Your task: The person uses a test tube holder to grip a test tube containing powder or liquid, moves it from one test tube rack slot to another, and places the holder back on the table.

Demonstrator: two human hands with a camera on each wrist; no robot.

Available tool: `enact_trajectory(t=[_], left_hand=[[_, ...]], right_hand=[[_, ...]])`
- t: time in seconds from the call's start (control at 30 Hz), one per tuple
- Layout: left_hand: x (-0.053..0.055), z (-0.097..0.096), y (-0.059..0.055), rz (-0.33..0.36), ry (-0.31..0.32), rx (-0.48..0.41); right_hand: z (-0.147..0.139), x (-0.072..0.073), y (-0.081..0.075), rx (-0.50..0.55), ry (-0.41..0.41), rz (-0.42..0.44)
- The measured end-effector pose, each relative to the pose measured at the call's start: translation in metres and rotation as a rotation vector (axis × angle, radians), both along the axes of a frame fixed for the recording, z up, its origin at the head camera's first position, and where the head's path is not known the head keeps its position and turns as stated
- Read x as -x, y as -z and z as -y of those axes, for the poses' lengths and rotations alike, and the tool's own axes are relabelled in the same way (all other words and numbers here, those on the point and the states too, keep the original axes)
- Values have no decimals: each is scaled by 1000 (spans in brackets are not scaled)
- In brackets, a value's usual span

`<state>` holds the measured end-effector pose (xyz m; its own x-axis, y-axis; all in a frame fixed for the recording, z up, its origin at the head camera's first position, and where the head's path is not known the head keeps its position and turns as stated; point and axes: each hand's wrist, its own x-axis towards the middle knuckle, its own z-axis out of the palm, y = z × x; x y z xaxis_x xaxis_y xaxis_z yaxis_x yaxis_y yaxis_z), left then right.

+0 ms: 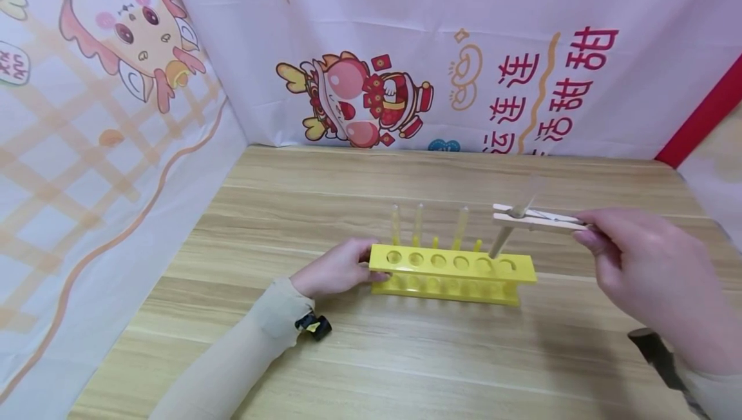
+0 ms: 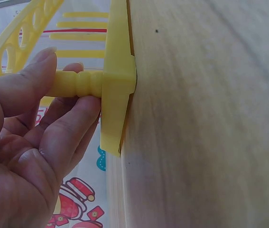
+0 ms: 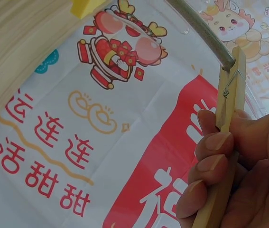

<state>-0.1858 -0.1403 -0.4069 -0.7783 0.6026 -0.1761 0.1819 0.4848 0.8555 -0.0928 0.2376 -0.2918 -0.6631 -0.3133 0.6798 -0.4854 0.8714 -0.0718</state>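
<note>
A yellow test tube rack [image 1: 452, 261] stands on the table. My left hand [image 1: 339, 270] grips its left end, with thumb and fingers around the ridged end post [image 2: 75, 84] in the left wrist view. In my right hand [image 1: 652, 272] is a wooden test tube holder [image 1: 542, 219]; the fingers curl around its handle in the right wrist view. The holder's jaws clasp a tilted test tube [image 1: 502, 241] with greyish contents below and clear glass above. The tube's lower end is at the rack's right-hand holes; whether it is inside one, I cannot tell.
Clear test tubes [image 1: 462, 227] stand upside down on some of the pegs along the rack's back; other pegs [image 1: 478, 246] are bare. The wooden table [image 1: 301, 207] extends around the rack. A printed cloth [image 1: 371, 14] hangs behind it, with more cloth at both sides.
</note>
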Motion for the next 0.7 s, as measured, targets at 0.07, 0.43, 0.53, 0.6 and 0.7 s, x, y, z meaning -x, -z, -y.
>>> enact_trajectory(t=[0.07,0.43,0.53,0.6,0.7], left_hand=[[0,0,0,-2,2,-3],[0,0,-1,8,5,-9],[0,0,-2,18,2,-13],[0,0,-2,21,1,-12],[0,0,-1,21,0,-10]], right_hand=[[0,1,0,-2,-4,-3],[1,3,9,18,-23,11],[1,4,12,28,-31,7],[0,4,14,29,-36,8],[1,5,18,35,-36,1]])
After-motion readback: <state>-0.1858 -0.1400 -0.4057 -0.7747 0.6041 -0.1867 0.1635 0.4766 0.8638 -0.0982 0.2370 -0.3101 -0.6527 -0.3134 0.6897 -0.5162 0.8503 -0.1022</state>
